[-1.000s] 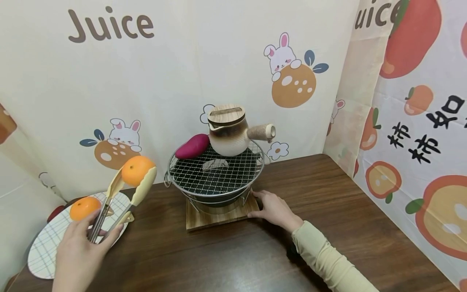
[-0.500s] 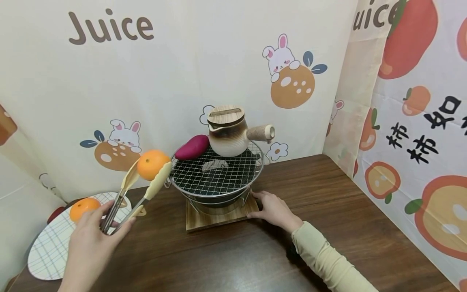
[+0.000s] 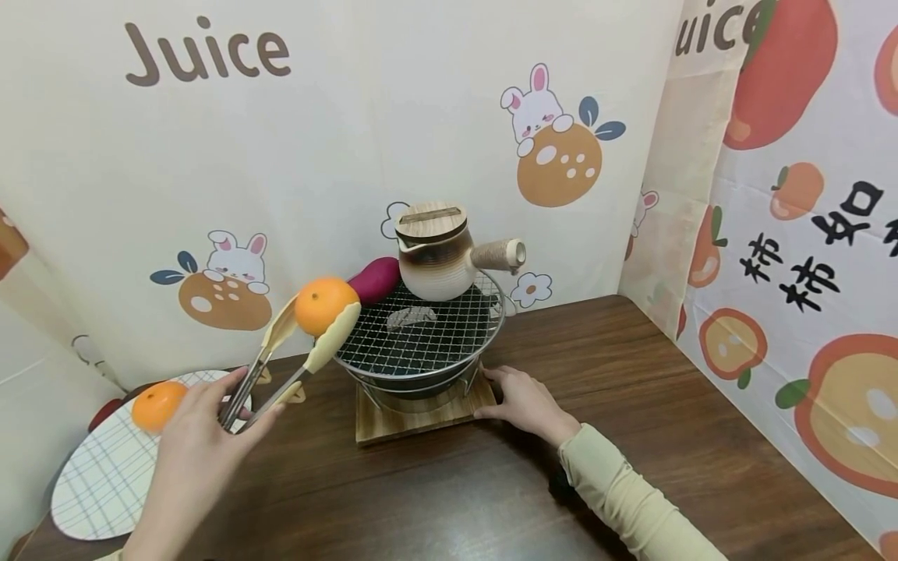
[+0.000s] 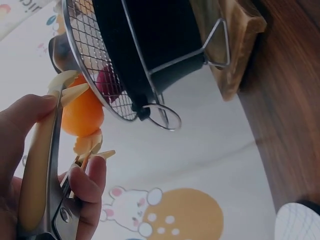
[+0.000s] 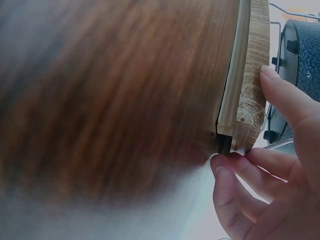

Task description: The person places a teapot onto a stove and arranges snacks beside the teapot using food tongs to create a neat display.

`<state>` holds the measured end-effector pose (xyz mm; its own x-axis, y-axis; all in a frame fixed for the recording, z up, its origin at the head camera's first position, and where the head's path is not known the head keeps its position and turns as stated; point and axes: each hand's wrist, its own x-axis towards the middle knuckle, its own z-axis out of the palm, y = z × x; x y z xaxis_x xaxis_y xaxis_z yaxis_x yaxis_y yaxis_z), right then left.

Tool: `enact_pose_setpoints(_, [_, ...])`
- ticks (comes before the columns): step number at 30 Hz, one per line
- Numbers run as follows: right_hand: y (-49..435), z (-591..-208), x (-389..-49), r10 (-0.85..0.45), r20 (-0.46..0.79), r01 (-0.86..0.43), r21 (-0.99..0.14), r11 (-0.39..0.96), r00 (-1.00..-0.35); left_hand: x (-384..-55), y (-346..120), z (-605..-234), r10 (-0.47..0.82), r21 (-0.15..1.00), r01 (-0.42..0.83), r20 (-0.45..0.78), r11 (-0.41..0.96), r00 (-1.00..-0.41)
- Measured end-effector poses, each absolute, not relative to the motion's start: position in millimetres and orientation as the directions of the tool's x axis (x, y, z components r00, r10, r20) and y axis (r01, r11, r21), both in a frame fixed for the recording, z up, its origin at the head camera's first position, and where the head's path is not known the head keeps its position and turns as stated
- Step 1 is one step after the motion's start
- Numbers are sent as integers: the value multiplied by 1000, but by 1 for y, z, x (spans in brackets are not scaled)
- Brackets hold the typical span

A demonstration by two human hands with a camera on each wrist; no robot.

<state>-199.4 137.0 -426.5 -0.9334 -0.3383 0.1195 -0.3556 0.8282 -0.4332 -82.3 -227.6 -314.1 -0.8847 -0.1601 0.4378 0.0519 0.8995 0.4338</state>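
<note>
My left hand (image 3: 213, 432) grips a pair of tongs (image 4: 42, 165) with cream tips. Between those tips sits an orange (image 3: 324, 305), raised in the air by the left rim of the round grill (image 3: 421, 343). On the grill's wire mesh lie a purple sweet potato (image 3: 377, 279) and a clay teapot (image 3: 436, 261) with a wooden lid and a rope-wrapped side handle. The grill stands on a square wooden board (image 3: 393, 425). My right hand (image 3: 526, 405) holds that board by its right corner; in the right wrist view the thumb (image 5: 280, 87) lies on its top and the fingertips are at its edge.
At the left, an oval white plate (image 3: 91, 499) with a checked pattern carries a second orange (image 3: 157, 405). A wire loop handle (image 4: 165, 116) sticks out from the grill's side. Printed cloth (image 3: 337, 140) hangs behind the brown table (image 3: 435, 491).
My left hand has moved right with the tongs and the orange, from above the plate to the grill's left rim. The right hand has stayed at the board.
</note>
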Motion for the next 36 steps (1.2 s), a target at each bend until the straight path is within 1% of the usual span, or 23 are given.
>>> enact_pose_setpoints(9, [137, -425, -200, -337, 114, -352, -433, 830, -934, -86, -213, -302, -98, 414, 97, 425, 905, -900])
enact_pose_setpoints(16, [137, -426, -200, -334, 118, -351, -434, 830, -935, -92, -201, -291, -65, 425, 83, 322, 901, -945])
enact_pose_setpoints(23, [137, -427, -200, -330, 115, -346, -436, 831, -937, -98, -191, -283, -20, 405, 116, 316, 907, -949])
enact_pose_setpoints(29, [137, -426, -199, -326, 119, -345, -432, 834, -938, -102, -185, -278, -5, 420, 111, 264, 901, -964])
enact_pose_setpoints(36, [138, -427, -199, -329, 124, -350, -430, 832, -936, -107, -179, -273, 21, 413, 120, 238, 903, -971])
